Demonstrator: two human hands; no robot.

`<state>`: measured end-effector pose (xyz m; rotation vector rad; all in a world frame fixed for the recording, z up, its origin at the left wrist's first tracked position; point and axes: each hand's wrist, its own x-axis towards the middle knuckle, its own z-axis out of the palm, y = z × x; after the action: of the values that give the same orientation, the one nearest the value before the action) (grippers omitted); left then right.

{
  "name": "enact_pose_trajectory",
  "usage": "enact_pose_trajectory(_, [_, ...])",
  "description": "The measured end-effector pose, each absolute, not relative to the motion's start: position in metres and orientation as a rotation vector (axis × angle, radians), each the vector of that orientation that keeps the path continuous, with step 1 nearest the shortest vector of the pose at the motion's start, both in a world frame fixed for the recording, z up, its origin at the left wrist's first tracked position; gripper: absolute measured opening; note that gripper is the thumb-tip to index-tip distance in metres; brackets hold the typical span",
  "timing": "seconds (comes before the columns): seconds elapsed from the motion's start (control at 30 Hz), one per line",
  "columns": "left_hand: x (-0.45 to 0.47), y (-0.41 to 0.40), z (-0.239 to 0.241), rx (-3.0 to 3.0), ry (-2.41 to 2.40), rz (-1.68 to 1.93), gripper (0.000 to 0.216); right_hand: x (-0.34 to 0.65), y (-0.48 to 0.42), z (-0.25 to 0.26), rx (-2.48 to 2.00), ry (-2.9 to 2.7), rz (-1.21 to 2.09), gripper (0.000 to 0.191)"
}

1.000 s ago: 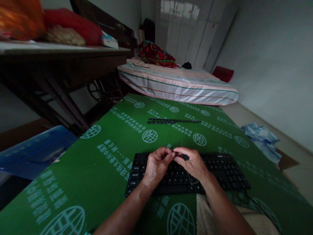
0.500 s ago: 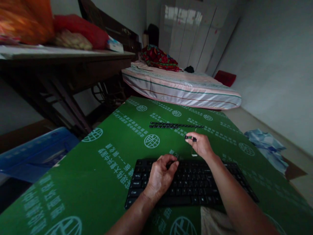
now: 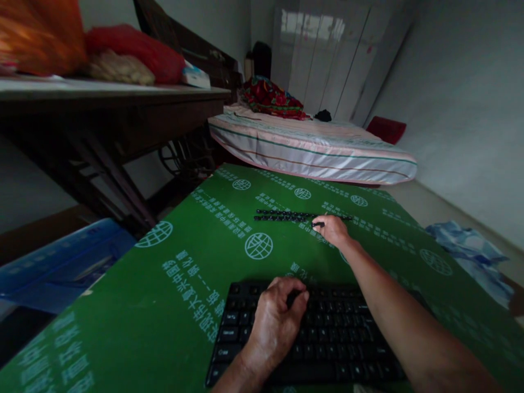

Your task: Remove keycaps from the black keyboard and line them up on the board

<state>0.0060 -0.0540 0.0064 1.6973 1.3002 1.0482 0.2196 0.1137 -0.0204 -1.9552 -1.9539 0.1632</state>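
A black keyboard point(image 3: 327, 338) lies on the green printed sheet point(image 3: 172, 284) in front of me. My left hand point(image 3: 280, 322) rests curled on its upper left keys, fingers pressed together; what is in them, if anything, is hidden. My right hand point(image 3: 333, 229) is stretched far forward and pinches a small black piece point(image 3: 317, 224), which it holds at the near side of two rows of small black pieces point(image 3: 286, 215) laid in lines on the sheet.
A dark wooden table point(image 3: 114, 103) with red and orange bundles stands at the left, a blue box point(image 3: 57, 262) below it. A striped mattress point(image 3: 311, 147) lies beyond the sheet. Crumpled pale blue cloth point(image 3: 470, 245) sits on the floor at the right.
My right hand left the keyboard and reached forward with the small black piece to the rows. My left hand stayed on the keyboard. The view tilted so the keyboard sits lower.
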Motion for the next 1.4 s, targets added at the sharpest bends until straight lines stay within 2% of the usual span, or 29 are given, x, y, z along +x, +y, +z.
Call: enact_pose_trajectory(1.4, [0.006,-0.054,0.006,1.762,1.285,0.995,0.010,0.218,0.137,-0.022,-1.966,-1.989,0.234,0.028])
